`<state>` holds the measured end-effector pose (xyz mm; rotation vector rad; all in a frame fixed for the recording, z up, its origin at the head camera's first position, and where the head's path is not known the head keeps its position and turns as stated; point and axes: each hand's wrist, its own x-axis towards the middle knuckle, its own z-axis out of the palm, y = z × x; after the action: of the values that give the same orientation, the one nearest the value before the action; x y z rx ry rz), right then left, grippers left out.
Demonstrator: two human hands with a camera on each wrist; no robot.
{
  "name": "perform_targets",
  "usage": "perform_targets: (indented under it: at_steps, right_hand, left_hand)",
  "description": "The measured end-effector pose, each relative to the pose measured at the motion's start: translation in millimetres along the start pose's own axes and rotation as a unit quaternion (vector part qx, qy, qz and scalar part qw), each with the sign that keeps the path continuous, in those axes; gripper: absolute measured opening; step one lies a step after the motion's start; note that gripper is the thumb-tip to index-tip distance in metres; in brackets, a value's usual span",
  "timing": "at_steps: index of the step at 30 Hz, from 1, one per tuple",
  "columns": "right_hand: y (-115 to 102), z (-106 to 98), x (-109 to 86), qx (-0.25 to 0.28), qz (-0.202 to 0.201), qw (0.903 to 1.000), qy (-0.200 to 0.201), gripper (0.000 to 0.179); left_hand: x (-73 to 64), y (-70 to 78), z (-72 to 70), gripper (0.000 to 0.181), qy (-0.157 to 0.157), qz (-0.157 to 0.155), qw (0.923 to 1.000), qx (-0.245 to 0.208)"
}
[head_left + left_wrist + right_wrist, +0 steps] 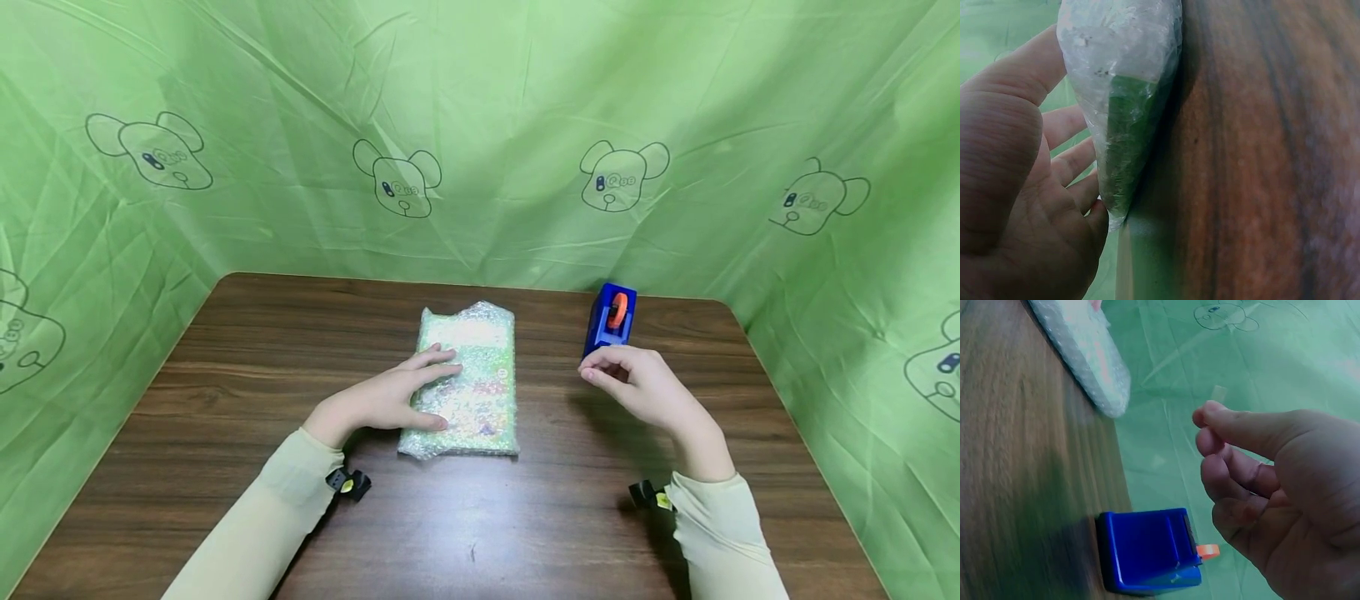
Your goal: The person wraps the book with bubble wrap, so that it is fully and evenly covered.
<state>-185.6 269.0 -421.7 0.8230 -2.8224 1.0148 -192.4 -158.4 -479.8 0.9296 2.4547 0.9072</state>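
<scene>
A flat, bubble-wrapped package (487, 392) with a green, printed surface lies on the table. My left hand (386, 396) rests on its left side, fingers spread and fairly straight; in the left wrist view the thumb and fingers lie along the wrapped edge (1125, 119). To the right, my right hand (645, 387) is raised in front of the blue tape dispenser (599, 329). Thumb and index finger pinch a short piece of clear tape (1220, 394), seen sticking out past the fingertips in the right wrist view. The other fingers are curled.
The tape dispenser holds an orange core (618, 310) and stands near the back edge of the brown wooden table (247, 367). Green cloth (495, 125) with printed bear heads hangs behind the table and at both sides.
</scene>
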Motion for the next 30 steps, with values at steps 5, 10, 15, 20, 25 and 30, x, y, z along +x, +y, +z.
perform_targets:
  at_steps: [5,10,15,20,25,30]
  right_hand:
    - [-1,8,3.2,0.002,-0.02,0.9997,0.014,0.008]
    - [-2,14,6.5,0.003,-0.025,0.9995,0.018,0.008]
    - [-3,20,9.0,-0.01,-0.036,0.999,0.025,0.007]
    - [-4,26,11.0,-0.011,-0.03,0.9991,0.027,0.005]
    - [-7,29,15.4,0.014,-0.013,0.9998,0.002,0.006]
    - [-11,33,19.7,0.024,0.001,0.9996,-0.014,0.006]
  left_hand:
    - [-0.5,0.2,0.5,0.091,0.003,-0.002,1.0,-0.002]
    - [-0.7,1.1,0.3,0.09,0.004,0.0,1.0,-0.004]
    - [-0.8,1.5,-0.4,0.09,0.002,0.002,1.0,-0.003]
    - [-0.9,1.6,-0.2,0.09,0.002,0.0,1.0,-0.001]
    - [-1.0,1.4,0.1,0.09,0.0,0.001,1.0,-0.002]
    - [-1.0,2.2,-0.6,0.09,0.0,0.004,1.0,-0.001]
